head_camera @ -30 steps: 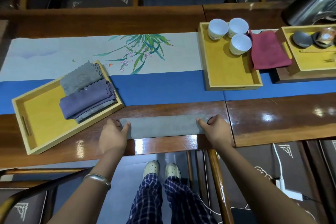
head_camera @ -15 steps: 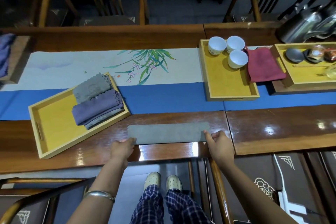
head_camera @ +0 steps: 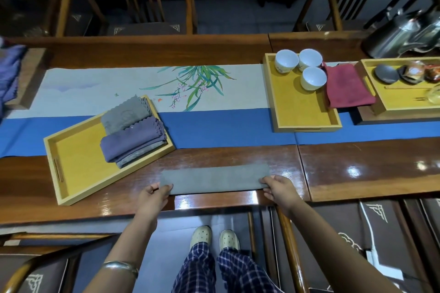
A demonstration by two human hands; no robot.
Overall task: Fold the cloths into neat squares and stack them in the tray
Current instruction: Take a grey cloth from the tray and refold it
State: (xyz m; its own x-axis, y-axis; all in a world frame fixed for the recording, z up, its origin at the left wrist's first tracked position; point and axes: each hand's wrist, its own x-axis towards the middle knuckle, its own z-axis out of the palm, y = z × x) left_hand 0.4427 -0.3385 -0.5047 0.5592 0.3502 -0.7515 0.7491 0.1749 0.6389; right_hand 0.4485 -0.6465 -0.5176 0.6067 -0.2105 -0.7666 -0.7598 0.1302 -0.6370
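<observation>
A grey cloth [head_camera: 215,178], folded into a long narrow strip, lies flat on the wooden table near its front edge. My left hand [head_camera: 154,197] pinches the strip's near left corner. My right hand [head_camera: 278,189] pinches its near right corner. To the left stands a yellow wooden tray [head_camera: 76,164], set at an angle. Inside it, at its right end, lie a folded grey cloth [head_camera: 127,113] and a folded purple cloth [head_camera: 133,139] on top of another grey one.
A second yellow tray [head_camera: 302,114] at the back right holds three white cups [head_camera: 300,66]. A red cloth [head_camera: 345,88] lies beside it, then a third tray with tea ware [head_camera: 404,74]. A blue and white runner [head_camera: 214,126] crosses the table. Purple cloths [head_camera: 9,71] lie far left.
Both hands have slid from the strip's ends to its near corners and now pinch them. The camera has tilted up, so more of the far side shows.
</observation>
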